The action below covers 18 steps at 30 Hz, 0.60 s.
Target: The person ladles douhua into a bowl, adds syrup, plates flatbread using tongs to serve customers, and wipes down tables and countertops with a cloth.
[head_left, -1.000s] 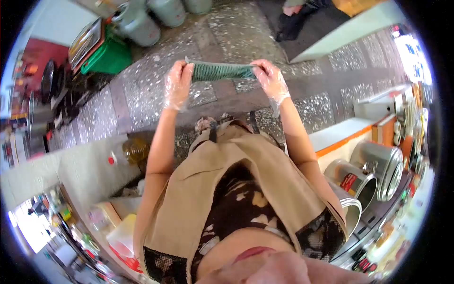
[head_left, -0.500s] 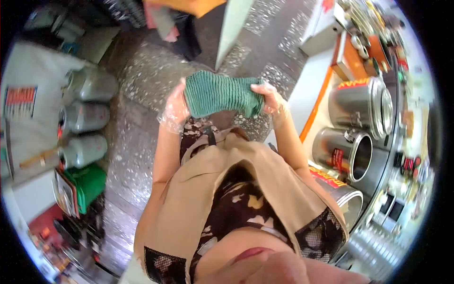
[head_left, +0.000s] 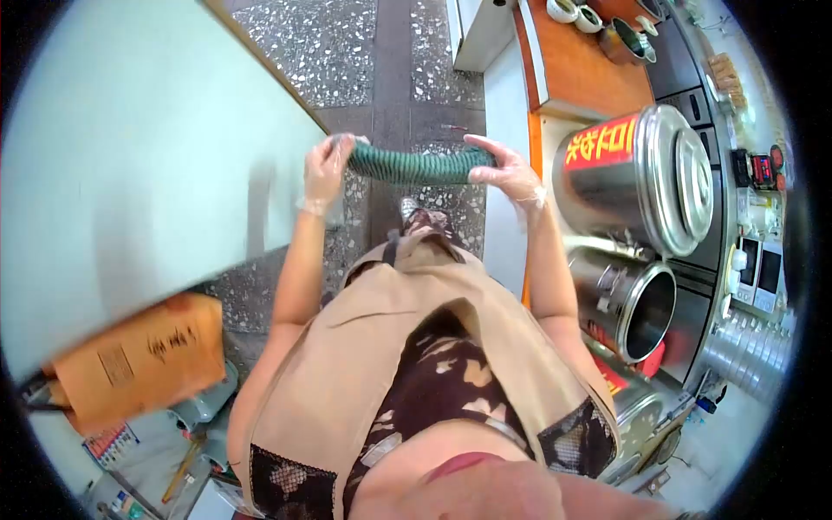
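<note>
A green ribbed cloth (head_left: pixel 418 166) is stretched sideways between my two hands, in front of my beige apron. Its left end is gripped in my left hand (head_left: pixel 324 172), with the fingers bunched around it. At the other end, the cloth sits between the thumb and fingers of my right hand (head_left: pixel 513 173). Both hands wear thin clear plastic gloves. Below the cloth, a shoe (head_left: pixel 409 208) shows on the speckled floor.
A pale flat panel (head_left: pixel 165 147) rises close on my left, with an orange-brown cardboard box (head_left: pixel 143 364) below it. On my right, a lidded steel drum (head_left: pixel 607 186) and an uncovered one (head_left: pixel 617 303) line a counter with an orange edge (head_left: pixel 536 160).
The cloth was a wide, flat piece and is now a narrower band between my hands. My view has moved forward; the pale panel and cardboard box now fill the left side.
</note>
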### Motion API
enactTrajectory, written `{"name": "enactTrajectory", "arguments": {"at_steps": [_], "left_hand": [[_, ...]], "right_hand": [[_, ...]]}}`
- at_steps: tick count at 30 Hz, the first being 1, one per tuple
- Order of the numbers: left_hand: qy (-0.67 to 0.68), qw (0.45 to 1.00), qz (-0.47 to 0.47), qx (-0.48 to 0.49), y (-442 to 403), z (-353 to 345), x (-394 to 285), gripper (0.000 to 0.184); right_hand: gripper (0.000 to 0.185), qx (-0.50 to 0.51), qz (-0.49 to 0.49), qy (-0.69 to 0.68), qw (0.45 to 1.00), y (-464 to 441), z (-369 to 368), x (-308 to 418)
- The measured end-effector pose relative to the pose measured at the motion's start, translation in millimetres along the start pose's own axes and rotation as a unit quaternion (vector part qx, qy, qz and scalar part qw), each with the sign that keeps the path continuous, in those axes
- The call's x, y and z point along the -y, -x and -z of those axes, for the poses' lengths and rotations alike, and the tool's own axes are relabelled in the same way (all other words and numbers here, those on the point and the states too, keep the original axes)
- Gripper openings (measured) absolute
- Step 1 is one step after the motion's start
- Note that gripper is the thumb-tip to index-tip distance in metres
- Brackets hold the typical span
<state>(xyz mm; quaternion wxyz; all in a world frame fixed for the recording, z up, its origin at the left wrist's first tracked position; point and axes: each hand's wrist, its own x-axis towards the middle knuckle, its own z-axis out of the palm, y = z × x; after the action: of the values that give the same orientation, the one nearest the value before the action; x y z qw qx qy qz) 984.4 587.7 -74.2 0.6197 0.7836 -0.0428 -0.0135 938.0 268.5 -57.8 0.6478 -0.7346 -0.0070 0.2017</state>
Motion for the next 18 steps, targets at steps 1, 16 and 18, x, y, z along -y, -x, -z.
{"name": "enactTrajectory", "arguments": {"at_steps": [1, 16, 18], "left_hand": [[-0.006, 0.996, 0.092, 0.005, -27, -5, -5, 0.023], [-0.071, 0.941, -0.329, 0.042, -445, -61, -11, 0.03], [-0.145, 0.919, -0.358, -0.083, -518, -39, -7, 0.044]], "right_hand": [[0.049, 0.007, -0.046, 0.038, 0.998, -21, 13, 7], [0.022, -0.019, -0.094, -0.518, 0.85, -484, 120, 90], [0.027, 0.011, -0.113, -0.561, 0.82, -527, 147, 137]]}}
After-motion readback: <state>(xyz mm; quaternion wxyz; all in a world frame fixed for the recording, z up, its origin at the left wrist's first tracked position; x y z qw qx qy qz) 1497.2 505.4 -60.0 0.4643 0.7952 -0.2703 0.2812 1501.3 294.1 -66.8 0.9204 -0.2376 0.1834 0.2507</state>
